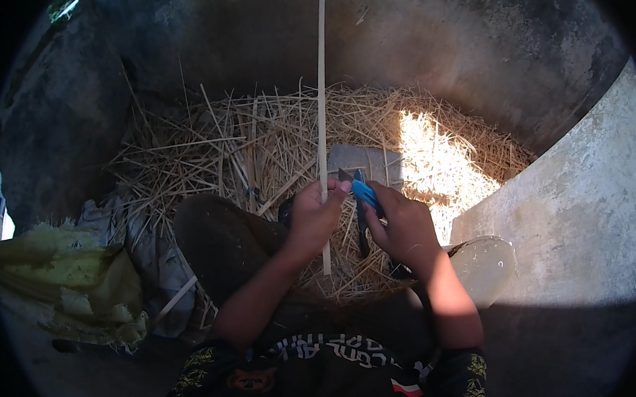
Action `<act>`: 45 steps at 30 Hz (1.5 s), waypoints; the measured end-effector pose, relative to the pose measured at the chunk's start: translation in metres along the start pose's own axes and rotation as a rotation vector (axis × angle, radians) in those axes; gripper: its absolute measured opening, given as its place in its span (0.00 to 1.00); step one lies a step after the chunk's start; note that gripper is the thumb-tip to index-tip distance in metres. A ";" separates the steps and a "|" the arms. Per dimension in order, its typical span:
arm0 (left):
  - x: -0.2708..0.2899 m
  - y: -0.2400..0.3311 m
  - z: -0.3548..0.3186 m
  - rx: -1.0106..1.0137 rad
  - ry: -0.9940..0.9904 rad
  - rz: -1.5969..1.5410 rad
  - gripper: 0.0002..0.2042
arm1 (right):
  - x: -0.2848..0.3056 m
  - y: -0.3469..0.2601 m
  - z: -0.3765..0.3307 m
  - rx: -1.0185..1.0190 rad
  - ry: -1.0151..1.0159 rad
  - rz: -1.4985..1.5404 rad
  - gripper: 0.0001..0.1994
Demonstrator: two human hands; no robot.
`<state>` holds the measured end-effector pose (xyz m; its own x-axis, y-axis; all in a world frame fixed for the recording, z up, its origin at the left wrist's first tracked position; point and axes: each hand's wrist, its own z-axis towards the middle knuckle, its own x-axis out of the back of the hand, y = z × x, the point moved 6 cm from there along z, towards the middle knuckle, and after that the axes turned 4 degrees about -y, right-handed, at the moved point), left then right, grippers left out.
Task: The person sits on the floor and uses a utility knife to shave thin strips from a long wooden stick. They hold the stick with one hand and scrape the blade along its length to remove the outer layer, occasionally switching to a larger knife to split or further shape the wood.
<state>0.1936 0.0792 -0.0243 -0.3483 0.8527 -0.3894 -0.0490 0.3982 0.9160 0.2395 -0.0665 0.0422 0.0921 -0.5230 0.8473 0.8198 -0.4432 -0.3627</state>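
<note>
Your left forearm [257, 297] angles up and inward to the right, your right forearm [455, 301] up and to the left, bringing both hands close together in front of you. Your left hand [311, 218] is curled in a pinch, its thumb [336, 192] pointing rightward. Your right hand [411, 227] is closed, palm turned inward, fingers [393, 196] bent.
</note>
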 end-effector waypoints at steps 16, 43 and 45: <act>0.035 -0.019 0.020 -0.128 0.270 0.304 0.09 | 0.003 0.013 0.001 -0.152 -0.116 -0.049 0.18; 0.063 0.055 0.009 -0.148 0.253 -0.285 0.11 | 0.008 -0.013 0.001 -0.213 -0.341 0.312 0.26; 0.065 0.056 0.008 -0.147 0.242 -0.297 0.11 | 0.005 -0.014 0.000 -0.119 -0.242 0.333 0.28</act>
<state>0.1760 0.1592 0.0008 -0.5083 0.5970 -0.6207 -0.3078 0.5472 0.7783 0.2287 -0.0627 0.0515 0.4825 -0.4717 0.7380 0.6535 -0.3672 -0.6619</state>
